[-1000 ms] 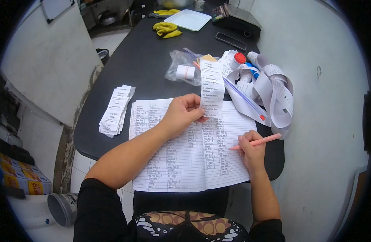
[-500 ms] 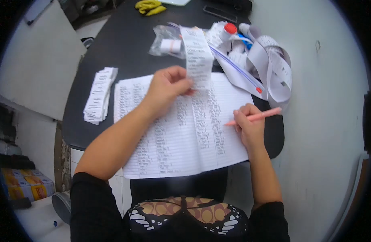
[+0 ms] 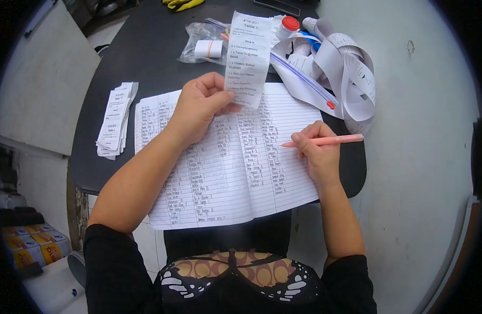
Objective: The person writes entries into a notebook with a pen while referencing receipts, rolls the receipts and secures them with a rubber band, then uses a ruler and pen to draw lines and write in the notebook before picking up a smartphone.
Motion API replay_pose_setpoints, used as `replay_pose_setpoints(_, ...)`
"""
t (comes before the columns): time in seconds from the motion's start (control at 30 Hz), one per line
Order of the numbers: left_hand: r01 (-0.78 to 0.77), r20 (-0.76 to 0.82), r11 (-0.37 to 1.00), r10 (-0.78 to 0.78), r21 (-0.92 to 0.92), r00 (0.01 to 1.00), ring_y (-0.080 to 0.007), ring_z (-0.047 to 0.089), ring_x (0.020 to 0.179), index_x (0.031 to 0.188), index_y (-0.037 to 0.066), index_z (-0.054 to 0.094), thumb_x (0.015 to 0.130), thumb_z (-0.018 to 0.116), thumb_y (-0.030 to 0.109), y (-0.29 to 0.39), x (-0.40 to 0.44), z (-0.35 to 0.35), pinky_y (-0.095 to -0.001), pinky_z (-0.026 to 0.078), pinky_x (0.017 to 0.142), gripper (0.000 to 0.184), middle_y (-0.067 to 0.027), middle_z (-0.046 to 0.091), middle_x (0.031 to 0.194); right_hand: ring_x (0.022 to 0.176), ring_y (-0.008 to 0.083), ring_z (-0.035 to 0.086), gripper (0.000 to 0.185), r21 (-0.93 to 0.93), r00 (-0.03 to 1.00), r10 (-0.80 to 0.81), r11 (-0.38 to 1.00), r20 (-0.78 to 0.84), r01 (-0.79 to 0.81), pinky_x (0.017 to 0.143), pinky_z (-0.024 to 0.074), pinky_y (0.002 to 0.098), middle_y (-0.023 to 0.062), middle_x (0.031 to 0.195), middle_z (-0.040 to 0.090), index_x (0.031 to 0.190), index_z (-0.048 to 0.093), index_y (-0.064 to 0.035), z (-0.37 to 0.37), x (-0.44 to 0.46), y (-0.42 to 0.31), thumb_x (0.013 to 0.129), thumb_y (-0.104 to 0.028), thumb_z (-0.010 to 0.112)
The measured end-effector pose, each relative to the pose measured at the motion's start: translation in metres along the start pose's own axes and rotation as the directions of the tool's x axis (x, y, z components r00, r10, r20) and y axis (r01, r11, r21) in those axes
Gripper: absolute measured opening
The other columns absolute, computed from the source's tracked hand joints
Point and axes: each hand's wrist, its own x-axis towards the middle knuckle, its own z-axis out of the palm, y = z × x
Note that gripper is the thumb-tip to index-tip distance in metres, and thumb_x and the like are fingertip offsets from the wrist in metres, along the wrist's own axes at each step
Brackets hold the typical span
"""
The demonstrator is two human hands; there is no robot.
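The left hand (image 3: 201,107) pinches a printed receipt (image 3: 247,57) by its lower left edge, holding it up apparently so its text faces the person, while the right hand (image 3: 320,152) grips a pink pen (image 3: 335,139), tip angled towards the notebook (image 3: 222,204). That lies open across the near edge of the surface (image 3: 86,167), seemingly for easy reach; stacked slips (image 3: 114,120) sit near the left edge, curled paper strips (image 3: 351,78) along the right, both leaving most of its pages uncovered.
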Motion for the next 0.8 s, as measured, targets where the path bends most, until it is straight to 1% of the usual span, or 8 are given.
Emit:
replay_pose_setpoints(0.27,0.003,0.003,0.999,-0.003,-0.038,1.0,-0.019,0.066,0.083,0.093,-0.001,0.055,0.086,0.052,-0.001,-0.0008,0.0005,-0.0003,-0.031,0.057,0.076,0.007,-0.016,0.063,0.1,0.049,0.0032,0.043,0.026,-0.031,0.999,0.011,0.999,-0.034,-0.012,0.046,0.034,0.02,-0.001,0.056,0.051,0.061,0.048,-0.0053,-0.0008,0.0004,0.0005,0.079,-0.006,0.067)
replay_pose_setpoints(0.37,0.017,-0.015,0.997,-0.018,-0.071,1.0,-0.0145,0.064,0.081,0.084,0.001,0.057,0.083,0.058,0.001,0.0013,0.0,0.0024,-0.0265,0.056,0.075,0.002,-0.0099,0.064,0.091,0.051,0.003,0.044,0.027,-0.093,0.999,0.014,0.996,-0.044,-0.018,0.047,0.0347,0.0201,-0.0015,0.057,0.049,0.06,0.047,-0.0052,0.0027,0.0023,-0.003,0.079,-0.004,0.066)
replay_pose_setpoints(0.5,0.017,-0.024,0.997,-0.018,-0.07,1.0,-0.0144,0.064,0.081,0.085,0.001,0.057,0.083,0.058,0.001,-0.0004,0.0009,0.0021,-0.0269,0.056,0.075,0.002,-0.0102,0.064,0.091,0.053,0.0033,0.044,0.028,-0.128,0.999,0.04,0.991,-0.033,-0.044,0.049,0.0356,0.0208,-0.0017,0.056,0.048,0.058,0.045,-0.0054,0.0057,0.0057,-0.0047,0.078,-0.005,0.065)
replay_pose_setpoints(0.6,0.018,-0.027,0.998,-0.02,-0.067,0.999,-0.0143,0.064,0.08,0.085,0.001,0.057,0.083,0.058,0.001,-0.0026,0.0018,0.0007,-0.0267,0.056,0.075,0.002,-0.0103,0.064,0.09,0.049,0.0033,0.042,0.027,-0.226,0.999,-0.046,0.973,-0.02,0.041,0.049,0.0356,0.0204,-0.0012,0.056,0.049,0.059,0.046,-0.0048,0.0057,0.0066,-0.0008,0.08,-0.002,0.063)
replay_pose_setpoints(0.7,0.023,-0.03,0.998,-0.025,-0.056,0.999,-0.0142,0.064,0.08,0.086,0.001,0.057,0.084,0.057,0.001,-0.0016,0.0012,0.0014,-0.0263,0.055,0.074,0.003,-0.0103,0.064,0.09,0.051,0.0036,0.045,0.027,-0.252,0.999,-0.04,0.967,-0.014,0.035,0.052,0.0372,0.0209,-0.0015,0.056,0.049,0.059,0.046,-0.0042,0.0043,0.0065,0.0022,0.079,-0.001,0.063)
replay_pose_setpoints(0.8,0.026,-0.036,0.998,-0.028,-0.054,0.999,-0.014,0.064,0.079,0.087,0.001,0.056,0.084,0.057,0.001,-0.0011,0.0011,0.0021,-0.026,0.055,0.074,0.003,-0.0101,0.064,0.09,0.053,0.0038,0.048,0.026,-0.244,0.999,-0.032,0.969,-0.02,0.027,0.051,0.037,0.0208,-0.0015,0.056,0.049,0.059,0.046,-0.0044,0.0048,0.0061,0.0022,0.079,0.0,0.062)
